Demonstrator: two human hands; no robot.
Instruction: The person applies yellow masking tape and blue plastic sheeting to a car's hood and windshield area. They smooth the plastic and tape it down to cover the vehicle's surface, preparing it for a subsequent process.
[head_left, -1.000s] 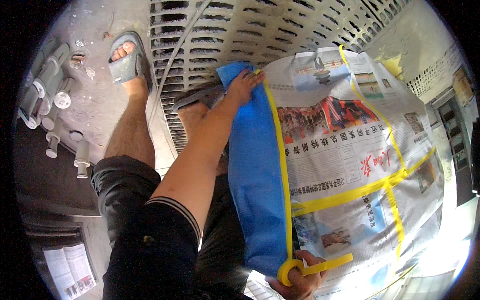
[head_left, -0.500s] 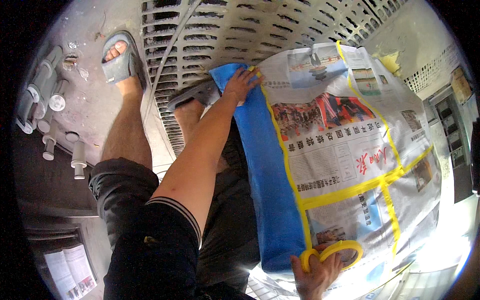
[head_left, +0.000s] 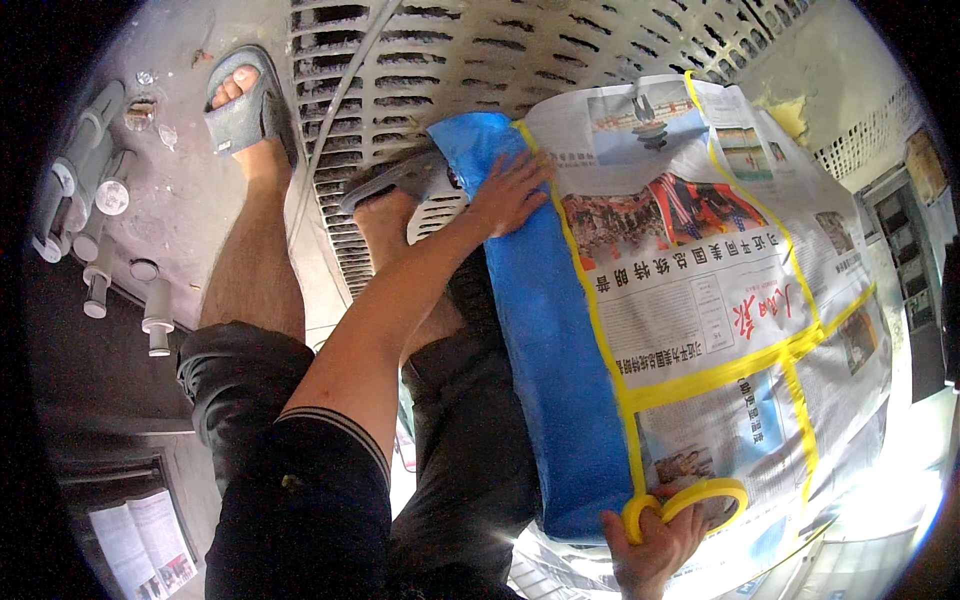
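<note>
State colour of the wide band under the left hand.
Wide band: blue, best seen in the head view.

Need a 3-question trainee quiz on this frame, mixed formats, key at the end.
1. True or false: in the picture, the left hand is at the lower end of the blue sheet.
2. The right hand holds: A) a paintbrush; B) a roll of yellow tape; C) a knife.
3. Fill in: a yellow strip runs along the border between the blue sheet and the printed ____.

Key: 1. False, it is near the upper end. 2. B. 3. Newspaper.
</note>
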